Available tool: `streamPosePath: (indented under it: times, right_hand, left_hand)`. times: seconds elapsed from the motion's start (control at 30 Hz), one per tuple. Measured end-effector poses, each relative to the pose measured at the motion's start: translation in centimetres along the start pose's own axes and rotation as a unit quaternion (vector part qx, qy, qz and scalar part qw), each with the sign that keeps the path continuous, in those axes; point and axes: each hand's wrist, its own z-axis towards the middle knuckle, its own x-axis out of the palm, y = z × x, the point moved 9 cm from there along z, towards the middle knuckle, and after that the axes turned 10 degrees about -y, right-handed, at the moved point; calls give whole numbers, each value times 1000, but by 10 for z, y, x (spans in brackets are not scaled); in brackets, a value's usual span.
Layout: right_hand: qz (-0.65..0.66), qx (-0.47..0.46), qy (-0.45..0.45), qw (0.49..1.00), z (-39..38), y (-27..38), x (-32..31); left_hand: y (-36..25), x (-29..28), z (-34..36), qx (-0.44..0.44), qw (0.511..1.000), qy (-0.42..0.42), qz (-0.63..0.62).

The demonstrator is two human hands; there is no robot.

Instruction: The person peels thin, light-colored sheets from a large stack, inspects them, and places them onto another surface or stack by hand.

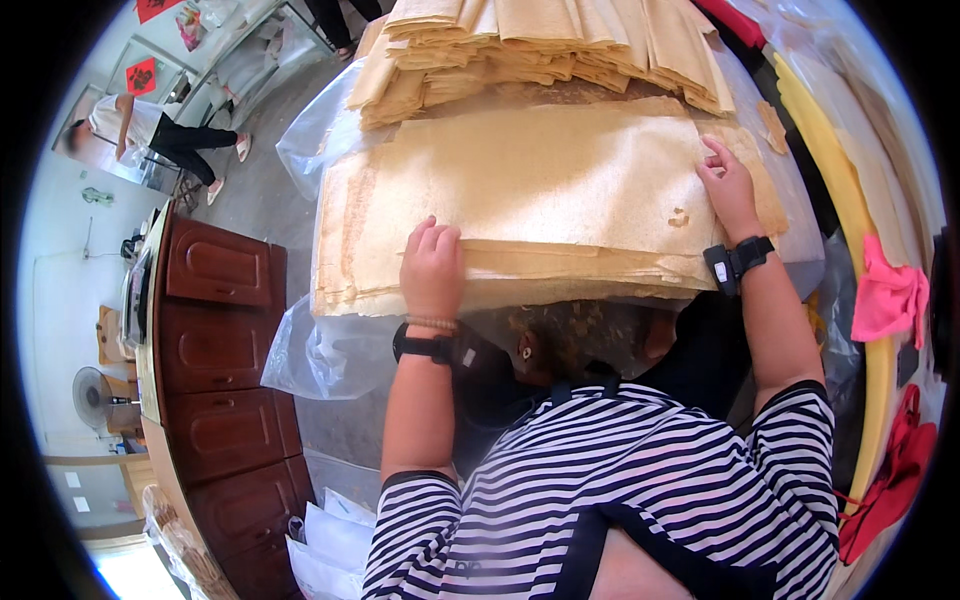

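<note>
A thin tan sheet (560, 180) lies spread over a stack of similar sheets (350, 240). It looks fibrous and has a small torn brown spot near its right side. My left hand (432, 265) is at the sheet's near left corner, fingers curled together on its edge; the thumb is hidden. At the right edge, my right hand (730, 190) has its fingers bent and pinches the sheet's border. I wear a dark wristband on each wrist. Beyond the sheet, a heap of folded tan sheets (540, 40) is piled up.
Clear plastic (330, 350) hangs off the table's left side. Red-brown cabinets (220, 350) stand at left, with a fan (92, 398) behind. Another person (150, 130) walks at far left. A yellow padded edge (850, 220) with a pink cloth (887, 295) runs along the right.
</note>
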Motion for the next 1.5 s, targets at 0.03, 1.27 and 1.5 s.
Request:
streamPosePath:
  times: [0.03,1.27,1.5]
  right_hand:
    - [-11,0,4,1000,-2,5,2]
    - [-170,-391,197,883,-197,228,88]
    - [-64,-381,154,909,-197,227,76]
  left_hand:
    - [2,1,-3,-5,1000,6,0]
    - [89,-82,-25,-54,988,74,126]
    - [108,-83,-77,-129,976,94,150]
